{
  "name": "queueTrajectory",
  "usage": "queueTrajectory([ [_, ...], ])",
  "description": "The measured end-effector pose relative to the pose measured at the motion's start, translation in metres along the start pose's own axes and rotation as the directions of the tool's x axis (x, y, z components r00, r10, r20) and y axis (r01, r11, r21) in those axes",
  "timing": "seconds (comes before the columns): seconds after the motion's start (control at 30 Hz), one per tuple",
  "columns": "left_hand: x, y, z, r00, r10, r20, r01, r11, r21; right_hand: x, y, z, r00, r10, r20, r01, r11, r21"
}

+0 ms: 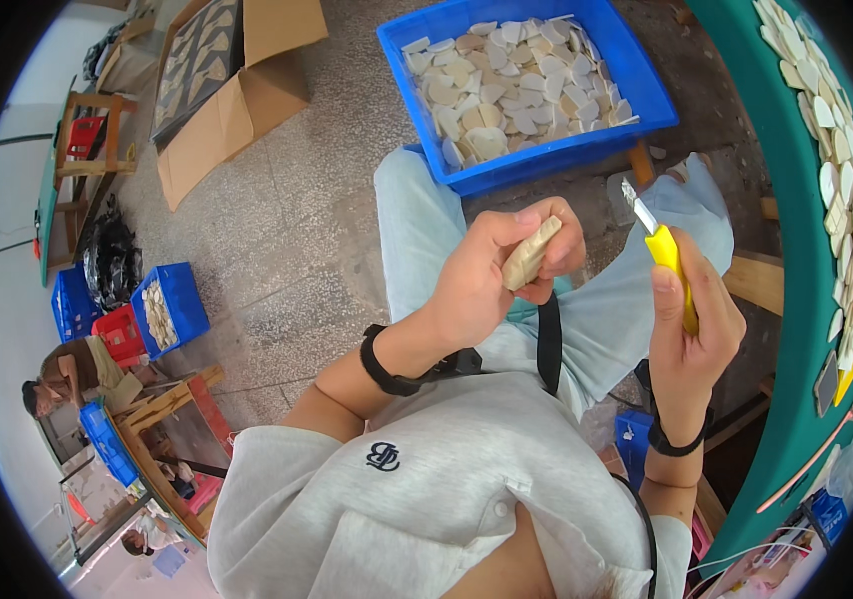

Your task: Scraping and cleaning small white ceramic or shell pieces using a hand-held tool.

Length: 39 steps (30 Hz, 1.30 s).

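Observation:
Between the thumb and fingers of my left hand is a small flat cream-coloured piece, tilted on edge; its material I cannot make out. My right hand is wrapped round the yellow handle of a utility knife. The knife's metal blade points up and to the left, with whitish bits on its tip. Blade and piece are apart. Beyond my knees stands a blue plastic bin holding many similar pale, flat pieces, several of them half-round.
To the right, a green table carries a long heap of pale pieces and a phone. An opened cardboard box stands far left. Smaller blue bin and red crate sit left, near a seated person.

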<state>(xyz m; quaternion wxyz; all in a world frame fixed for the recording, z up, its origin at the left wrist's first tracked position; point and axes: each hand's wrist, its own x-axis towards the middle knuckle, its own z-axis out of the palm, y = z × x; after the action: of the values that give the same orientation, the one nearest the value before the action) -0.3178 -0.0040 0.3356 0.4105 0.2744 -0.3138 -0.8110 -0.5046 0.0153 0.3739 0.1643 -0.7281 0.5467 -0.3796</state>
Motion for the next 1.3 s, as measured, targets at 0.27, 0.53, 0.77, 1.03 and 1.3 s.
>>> queueTrajectory([
  [0.27,-0.002,0.001,0.003,0.998,-0.014,-0.056,0.009,0.995,-0.097,-0.002,-0.003,0.001,0.992,-0.077,0.096,0.075,0.997,0.023],
  [0.53,-0.006,-0.004,0.012,0.977,0.194,-0.089,-0.155,0.933,0.324,-0.004,-0.008,0.001,0.962,-0.185,0.198,0.210,0.971,-0.114],
  [0.77,-0.004,-0.005,0.007,0.946,0.314,-0.076,-0.212,0.780,0.589,-0.003,-0.010,-0.004,0.950,-0.209,0.230,0.259,0.942,-0.215],
  [1.03,-0.008,-0.006,0.009,0.959,0.233,-0.159,-0.075,0.753,0.654,-0.004,-0.007,-0.003,0.955,-0.192,0.227,0.246,0.938,-0.244],
  [1.3,0.001,-0.001,-0.001,1.000,-0.001,-0.031,0.004,0.993,0.116,0.002,0.000,-0.003,0.998,-0.009,0.060,0.008,1.000,0.016],
])
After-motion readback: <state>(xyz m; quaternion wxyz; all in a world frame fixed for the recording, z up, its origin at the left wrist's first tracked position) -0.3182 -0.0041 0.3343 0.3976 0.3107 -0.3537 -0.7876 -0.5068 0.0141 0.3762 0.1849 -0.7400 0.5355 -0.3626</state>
